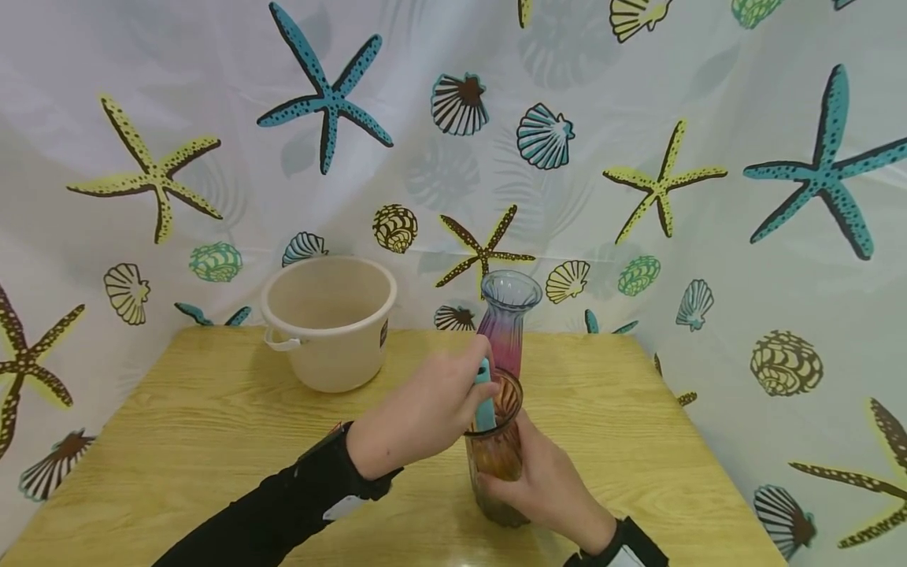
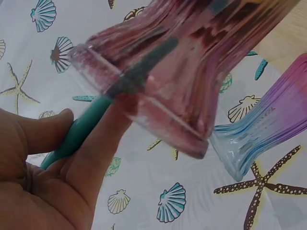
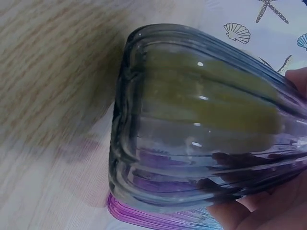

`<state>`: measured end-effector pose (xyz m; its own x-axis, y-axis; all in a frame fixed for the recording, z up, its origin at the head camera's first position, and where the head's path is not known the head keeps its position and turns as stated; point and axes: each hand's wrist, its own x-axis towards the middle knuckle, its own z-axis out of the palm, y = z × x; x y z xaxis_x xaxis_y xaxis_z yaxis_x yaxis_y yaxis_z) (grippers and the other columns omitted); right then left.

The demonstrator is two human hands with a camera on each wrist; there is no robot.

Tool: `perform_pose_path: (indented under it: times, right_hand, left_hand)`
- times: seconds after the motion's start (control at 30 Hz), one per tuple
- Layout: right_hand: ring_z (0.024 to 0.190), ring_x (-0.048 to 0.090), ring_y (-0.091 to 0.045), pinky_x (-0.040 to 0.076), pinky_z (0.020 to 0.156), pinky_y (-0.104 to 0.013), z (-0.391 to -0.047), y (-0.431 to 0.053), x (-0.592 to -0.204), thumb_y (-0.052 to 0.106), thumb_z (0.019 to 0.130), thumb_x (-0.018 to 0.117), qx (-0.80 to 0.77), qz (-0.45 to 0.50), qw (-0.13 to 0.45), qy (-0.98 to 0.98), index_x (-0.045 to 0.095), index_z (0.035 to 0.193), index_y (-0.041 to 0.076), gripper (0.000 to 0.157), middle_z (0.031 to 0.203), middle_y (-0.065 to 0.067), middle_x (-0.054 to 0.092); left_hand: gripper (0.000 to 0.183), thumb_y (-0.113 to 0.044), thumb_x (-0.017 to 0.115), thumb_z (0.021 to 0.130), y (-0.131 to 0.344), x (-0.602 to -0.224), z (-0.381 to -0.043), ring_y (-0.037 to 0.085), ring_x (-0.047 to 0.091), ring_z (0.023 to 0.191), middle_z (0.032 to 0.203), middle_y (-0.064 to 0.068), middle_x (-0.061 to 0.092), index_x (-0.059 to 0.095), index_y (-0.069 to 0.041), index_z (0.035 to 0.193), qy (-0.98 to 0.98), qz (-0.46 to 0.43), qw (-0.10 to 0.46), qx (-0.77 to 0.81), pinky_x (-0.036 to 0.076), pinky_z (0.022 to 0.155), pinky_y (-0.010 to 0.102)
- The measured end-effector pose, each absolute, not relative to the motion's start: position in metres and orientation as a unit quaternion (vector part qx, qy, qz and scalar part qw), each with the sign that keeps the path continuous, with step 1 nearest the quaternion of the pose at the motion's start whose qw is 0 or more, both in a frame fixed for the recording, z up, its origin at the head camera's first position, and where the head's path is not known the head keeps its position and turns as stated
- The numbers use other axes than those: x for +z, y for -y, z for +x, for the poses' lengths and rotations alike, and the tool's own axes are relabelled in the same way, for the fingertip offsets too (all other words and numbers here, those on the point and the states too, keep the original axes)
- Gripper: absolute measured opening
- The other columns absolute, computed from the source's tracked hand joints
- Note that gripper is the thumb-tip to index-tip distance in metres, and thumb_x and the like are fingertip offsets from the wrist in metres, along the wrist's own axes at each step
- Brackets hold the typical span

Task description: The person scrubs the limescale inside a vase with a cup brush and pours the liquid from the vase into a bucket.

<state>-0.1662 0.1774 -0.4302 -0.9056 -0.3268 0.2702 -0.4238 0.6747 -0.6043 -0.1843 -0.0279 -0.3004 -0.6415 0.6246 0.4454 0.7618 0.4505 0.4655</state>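
My left hand [image 1: 428, 405] grips the teal handle [image 2: 86, 127] of a sponge brush that reaches down through the mouth of a ribbed glass vase [image 1: 496, 461]. This vase shades from amber-pink at the flared rim to smoky grey at the base. Through its wall in the right wrist view shows a yellow and whitish sponge head [image 3: 206, 100]. Around the vase's side, my right hand [image 1: 553, 480] holds it with the thumb in front. The base is tilted toward me. Just behind stands a second glass vase [image 1: 506, 315], blue at the rim and pink-purple below.
A cream bucket [image 1: 340, 350] with a side handle stands at the back left of the wooden table [image 1: 234, 425]. Behind and at both sides hangs a white curtain [image 1: 397, 47] printed with starfish and shells.
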Motion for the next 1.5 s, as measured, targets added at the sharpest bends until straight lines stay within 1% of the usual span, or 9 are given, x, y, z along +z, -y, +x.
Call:
perform_pose_path:
  times: [0.1, 0.23, 0.4, 0.63, 0.8, 0.93, 1.13, 1.27, 1.5]
  right_hand:
    - [0.097, 0.055, -0.005, 0.054, 0.074, -0.039, -0.167, -0.176, -0.429, 0.046, 0.07, 0.079, 0.342, 0.208, 0.076, 0.913, 0.022, 0.144, 0.034, 0.094, 0.121, 0.007, 0.056]
    - [0.094, 0.056, -0.003, 0.054, 0.073, -0.037, -0.168, -0.174, -0.428, 0.045, 0.07, 0.08, 0.339, 0.205, 0.073, 0.915, 0.026, 0.143, 0.033, 0.091, 0.119, 0.009, 0.056]
    - [0.093, 0.056, -0.003, 0.054, 0.072, -0.036, -0.168, -0.172, -0.428, 0.043, 0.069, 0.081, 0.337, 0.198, 0.066, 0.918, 0.028, 0.141, 0.032, 0.09, 0.117, 0.009, 0.056]
    - [0.092, 0.056, -0.003, 0.053, 0.072, -0.036, -0.168, -0.17, -0.427, 0.045, 0.068, 0.081, 0.325, 0.199, 0.072, 0.922, 0.028, 0.141, 0.032, 0.091, 0.116, 0.009, 0.056]
    - [0.089, 0.056, -0.003, 0.053, 0.07, -0.035, -0.167, -0.171, -0.426, 0.045, 0.069, 0.08, 0.321, 0.198, 0.068, 0.924, 0.031, 0.138, 0.03, 0.086, 0.113, 0.011, 0.056]
    - [0.087, 0.056, -0.003, 0.053, 0.068, -0.035, -0.167, -0.171, -0.426, 0.045, 0.069, 0.081, 0.324, 0.195, 0.069, 0.923, 0.031, 0.138, 0.031, 0.086, 0.112, 0.012, 0.056]
    - [0.09, 0.056, -0.004, 0.054, 0.071, -0.037, -0.167, -0.172, -0.428, 0.045, 0.068, 0.082, 0.328, 0.19, 0.071, 0.923, 0.03, 0.139, 0.032, 0.089, 0.115, 0.009, 0.057]
    - [0.093, 0.056, -0.004, 0.053, 0.073, -0.038, -0.165, -0.172, -0.428, 0.047, 0.068, 0.081, 0.319, 0.186, 0.072, 0.927, 0.032, 0.138, 0.029, 0.087, 0.115, 0.008, 0.058]
    - [0.095, 0.055, -0.005, 0.053, 0.075, -0.039, -0.166, -0.171, -0.428, 0.047, 0.068, 0.081, 0.312, 0.182, 0.077, 0.929, 0.035, 0.137, 0.027, 0.085, 0.115, 0.008, 0.058]
  left_hand:
    - [0.018, -0.016, 0.055, 0.098, 0.027, -0.306, -0.183, 0.006, 0.032, 0.043, 0.06, -0.003, 0.033, 0.038, -0.01, 0.092, 0.837, -0.407, 0.13, -0.342, 0.026, 0.04, 0.018]
    - [0.014, -0.014, 0.053, 0.098, 0.027, -0.315, -0.185, 0.006, 0.033, 0.046, 0.062, -0.002, 0.036, 0.04, -0.011, 0.094, 0.822, -0.391, 0.134, -0.392, 0.027, 0.042, 0.018]
    - [0.01, -0.013, 0.052, 0.099, 0.029, -0.321, -0.191, 0.008, 0.036, 0.05, 0.063, -0.001, 0.037, 0.043, -0.009, 0.097, 0.797, -0.37, 0.122, -0.461, 0.032, 0.045, 0.021]
    - [0.008, -0.014, 0.051, 0.099, 0.036, -0.318, -0.198, 0.01, 0.051, 0.055, 0.068, 0.004, 0.051, 0.045, -0.01, 0.099, 0.79, -0.346, 0.079, -0.5, 0.049, 0.048, 0.027]
    - [0.009, -0.016, 0.05, 0.1, 0.039, -0.309, -0.197, 0.01, 0.052, 0.055, 0.066, 0.003, 0.048, 0.044, -0.01, 0.097, 0.803, -0.359, 0.069, -0.47, 0.049, 0.049, 0.025]
    - [0.009, -0.015, 0.05, 0.1, 0.045, -0.294, -0.196, 0.008, 0.049, 0.052, 0.065, 0.003, 0.047, 0.044, -0.009, 0.098, 0.808, -0.368, 0.089, -0.452, 0.047, 0.047, 0.025]
    - [0.008, -0.011, 0.052, 0.098, 0.061, -0.265, -0.196, 0.008, 0.056, 0.06, 0.075, 0.004, 0.06, 0.046, -0.006, 0.099, 0.794, -0.362, 0.136, -0.47, 0.054, 0.054, 0.026]
    - [0.008, -0.009, 0.053, 0.098, 0.069, -0.253, -0.196, 0.008, 0.061, 0.065, 0.08, 0.005, 0.066, 0.047, -0.004, 0.099, 0.78, -0.367, 0.142, -0.487, 0.057, 0.057, 0.028]
    - [0.007, -0.008, 0.054, 0.097, 0.08, -0.244, -0.196, 0.009, 0.062, 0.066, 0.08, 0.004, 0.065, 0.047, -0.007, 0.098, 0.779, -0.363, 0.153, -0.488, 0.057, 0.058, 0.027]
